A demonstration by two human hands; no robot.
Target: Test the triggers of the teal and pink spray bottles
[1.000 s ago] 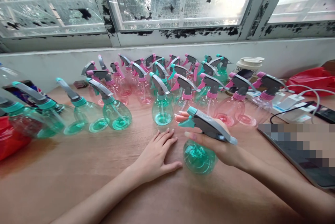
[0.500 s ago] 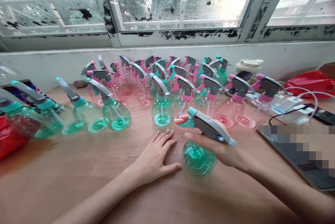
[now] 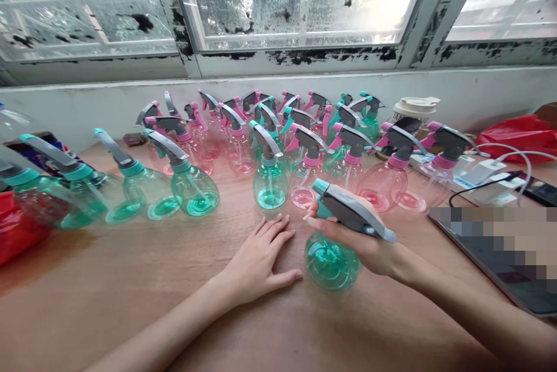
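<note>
My right hand [image 3: 369, 244] is wrapped round the neck of a green spray bottle [image 3: 333, 262] with a grey and teal trigger head, its nozzle pointing away to the left. The fingers are curled at the trigger, and the bottle's base faces partly toward me. Flat on the wooden table [image 3: 174, 302] lies my left hand [image 3: 261, 262], fingers spread, holding nothing. Just beyond its fingertips stands another green spray bottle [image 3: 270, 183]. Beside that one, a pink spray bottle [image 3: 307, 180] is partly hidden behind the held bottle's head.
Several pink and green spray bottles fill the back of the table, with green ones [image 3: 195, 189] at left. A lidded cup [image 3: 415, 108], red plastic bag [image 3: 520, 137], white chargers [image 3: 491, 177] with cables and a dark flat device [image 3: 491, 267] are at right. A window is behind.
The fingers of my right hand have curled in and drawn the trigger toward the bottle's neck. My left hand stays where it was.
</note>
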